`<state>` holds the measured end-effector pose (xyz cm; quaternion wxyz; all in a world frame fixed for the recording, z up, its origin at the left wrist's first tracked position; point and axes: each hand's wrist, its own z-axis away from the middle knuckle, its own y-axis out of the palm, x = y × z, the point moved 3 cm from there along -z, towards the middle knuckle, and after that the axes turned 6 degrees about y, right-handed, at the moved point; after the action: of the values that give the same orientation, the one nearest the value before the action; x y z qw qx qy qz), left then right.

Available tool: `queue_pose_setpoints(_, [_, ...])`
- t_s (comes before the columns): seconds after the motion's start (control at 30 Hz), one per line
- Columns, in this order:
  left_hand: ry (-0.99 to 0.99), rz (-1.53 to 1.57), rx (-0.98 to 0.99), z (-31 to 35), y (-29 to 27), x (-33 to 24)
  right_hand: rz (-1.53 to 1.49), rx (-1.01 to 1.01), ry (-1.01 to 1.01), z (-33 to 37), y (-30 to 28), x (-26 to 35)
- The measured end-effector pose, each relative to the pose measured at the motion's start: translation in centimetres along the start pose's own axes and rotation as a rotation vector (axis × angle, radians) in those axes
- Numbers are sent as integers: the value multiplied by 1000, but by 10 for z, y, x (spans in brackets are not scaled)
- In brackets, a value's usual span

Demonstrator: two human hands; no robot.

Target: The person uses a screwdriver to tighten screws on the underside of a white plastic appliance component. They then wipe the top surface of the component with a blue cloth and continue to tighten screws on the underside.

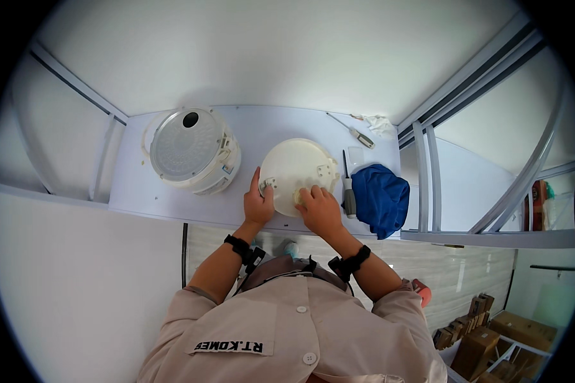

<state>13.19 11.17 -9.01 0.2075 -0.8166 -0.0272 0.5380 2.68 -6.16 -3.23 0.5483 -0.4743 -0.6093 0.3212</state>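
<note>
A round cream plastic cover (294,159) lies on the white table in front of me, with small raised mounts on its face. My left hand (258,203) grips its left edge, the thumb lying over the face near one mount and the index finger along the rim. On the near part of the cover, my right hand (318,209) has its fingers closed round a small round cream piece (298,196), partly hidden by the fingertips. To the left stands a rice cooker body (188,150) with a grey perforated disc and a dark round hole on top.
Right of the cover, a screwdriver (349,196) lies beside a crumpled blue cloth (382,196). Farther back are a second screwdriver (359,135) and a white crumpled wrapper (381,124). Metal frame posts (423,172) rise at the table's right end. Cardboard boxes (476,351) stand on the floor.
</note>
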Motion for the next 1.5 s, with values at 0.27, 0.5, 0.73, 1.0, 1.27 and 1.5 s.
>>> queue_pose_setpoints(0.27, [12,22,-15,2,-1,2,-93,-26,53,1,-33,-3])
queue_pose_setpoints(0.5, [3,16,-83,1,-2,-1,-215,-154,213,20,-61,-30])
queue_pose_setpoints(0.73, [-13,55,-111,1,0,6,-286,-94,372,45,-55,-54])
queue_pose_setpoints(1.0, [-92,44,-116,0,0,5,-91,-173,276,48,-43,-55])
queue_pose_setpoints(1.27, [-48,58,-138,2,0,8,90,-227,187,43,-29,-61])
queue_pose_setpoints(1.5, [-56,68,-143,3,-2,7,48,-151,188,38,-41,-45])
